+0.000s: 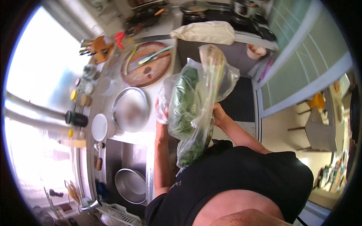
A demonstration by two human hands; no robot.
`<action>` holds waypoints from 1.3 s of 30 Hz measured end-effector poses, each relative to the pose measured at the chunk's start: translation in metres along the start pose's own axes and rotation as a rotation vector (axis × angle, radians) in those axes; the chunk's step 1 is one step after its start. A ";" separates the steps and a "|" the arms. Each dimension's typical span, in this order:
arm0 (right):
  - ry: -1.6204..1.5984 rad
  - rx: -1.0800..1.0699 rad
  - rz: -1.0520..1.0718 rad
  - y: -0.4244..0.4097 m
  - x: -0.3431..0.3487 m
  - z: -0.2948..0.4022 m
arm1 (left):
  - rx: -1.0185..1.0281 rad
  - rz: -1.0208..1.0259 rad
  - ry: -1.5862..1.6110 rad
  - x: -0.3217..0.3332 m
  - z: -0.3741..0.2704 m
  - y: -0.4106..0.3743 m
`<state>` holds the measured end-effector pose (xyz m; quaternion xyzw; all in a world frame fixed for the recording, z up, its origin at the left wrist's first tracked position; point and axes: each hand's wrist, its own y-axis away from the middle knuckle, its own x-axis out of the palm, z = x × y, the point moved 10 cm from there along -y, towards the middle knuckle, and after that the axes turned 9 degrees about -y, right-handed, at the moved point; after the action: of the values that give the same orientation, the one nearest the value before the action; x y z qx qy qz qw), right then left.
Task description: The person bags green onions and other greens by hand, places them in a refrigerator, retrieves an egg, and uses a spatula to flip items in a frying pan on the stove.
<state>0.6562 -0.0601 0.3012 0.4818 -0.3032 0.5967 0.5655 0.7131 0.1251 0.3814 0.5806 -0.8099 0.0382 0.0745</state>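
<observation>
Transparent plastic bags of vegetables are held up in front of my black shirt. One bag of dark green leafy vegetables (pixel 185 96) hangs between my hands. My left hand (pixel 161 110) grips its left side, with the fingers partly hidden behind crumpled plastic. Beside it, a long bag of pale-based stalks (pixel 214 65) stands nearly upright. On the right edge of that bag, my right hand (pixel 219 113) has its fingers closed, partly out of sight behind the plastic. Lower down, near my shirt, the plastic holds more leafy greens (pixel 190 156).
Left of the bags, a round wooden cutting board (pixel 159 70) carries a knife (pixel 138 62) and a light-green-handled utensil (pixel 155 54). A metal bowl (pixel 130 89) with blurred contents and a white tub (pixel 99 127) stand nearby. The sink (pixel 113 158) holds a steel basin (pixel 130 185).
</observation>
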 end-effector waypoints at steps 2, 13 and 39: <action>-0.003 -0.046 -0.182 0.036 0.016 0.029 | -0.060 0.058 0.042 0.038 0.011 0.003; -0.105 -0.712 -0.200 0.199 -0.060 0.200 | 0.146 0.780 -0.185 0.335 -0.033 0.012; -0.149 -2.041 -1.264 0.719 -0.139 0.245 | 0.371 2.241 -0.227 0.837 0.091 0.329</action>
<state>0.0030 -0.4623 0.3920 -0.0911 -0.3779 -0.3305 0.8601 0.1319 -0.5645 0.4380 -0.4668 -0.8564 0.1495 -0.1620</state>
